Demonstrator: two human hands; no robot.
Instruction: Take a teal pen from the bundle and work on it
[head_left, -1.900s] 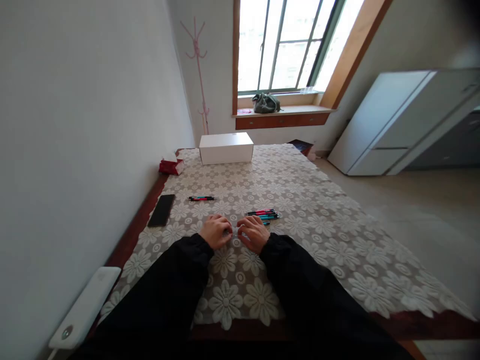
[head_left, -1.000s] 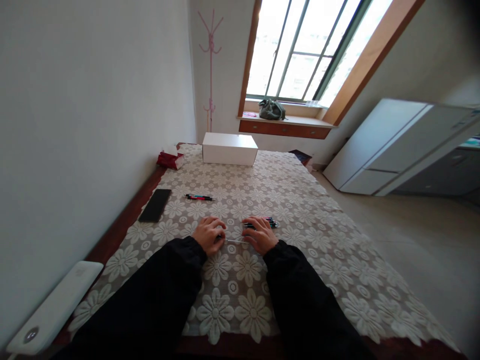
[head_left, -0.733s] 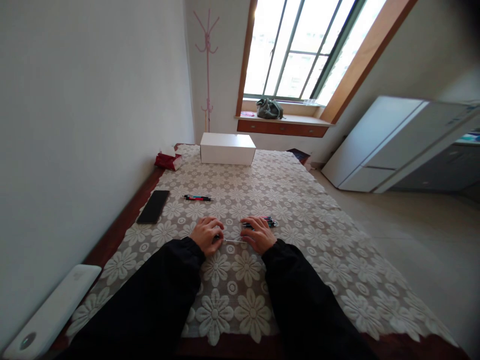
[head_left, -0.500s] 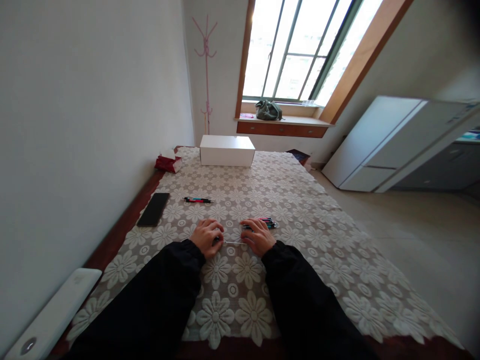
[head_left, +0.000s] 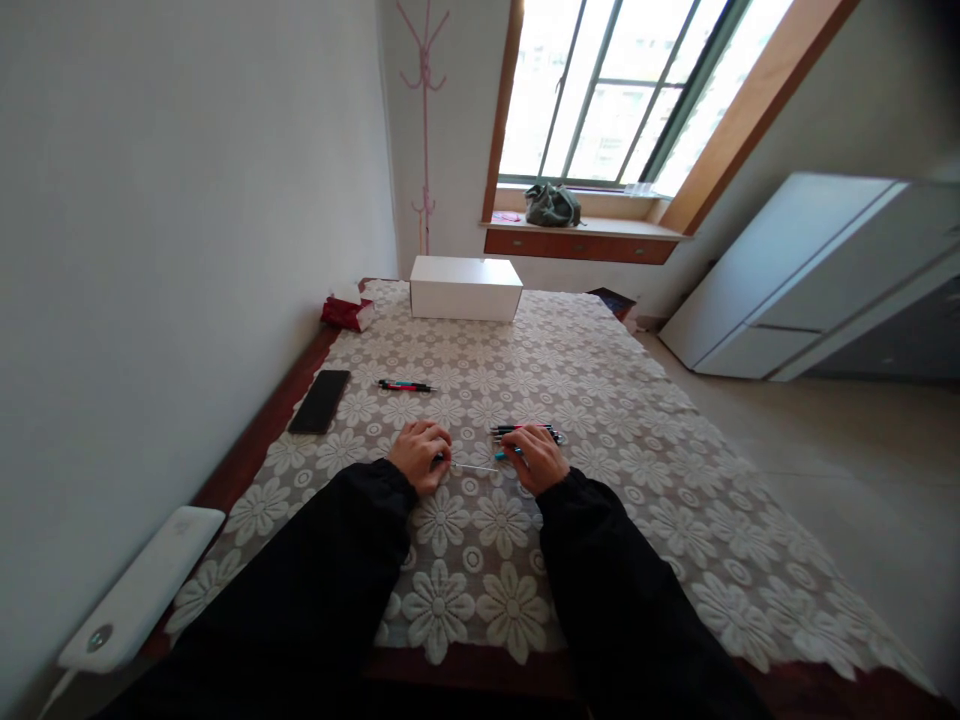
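My left hand [head_left: 421, 457] is closed, fingertips low over the cloth, on the dark end of a thin pale rod [head_left: 475, 467]. The rod looks like a pen refill, though its held end is mostly hidden. It points right, its free tip just short of my right hand [head_left: 534, 458]. That hand is closed, with thumb and fingers around a teal pen [head_left: 510, 454] partly covered by them. Beyond its knuckles lie several dark and pink pens [head_left: 516, 430] side by side. Farther off to the left are black, red and teal pens [head_left: 405, 386].
A flower-patterned lace cloth [head_left: 465, 610] covers the table. A black phone [head_left: 320, 401] lies at left, with a red tissue pack [head_left: 347, 313] behind it. A white box [head_left: 466, 288] stands at the far end. A white power strip-like device [head_left: 142, 590] is at the near left edge.
My right hand has come away from the rod's right end and moved right to the pens, where it is on a teal one. My left hand keeps the rod. The view has tilted slightly.
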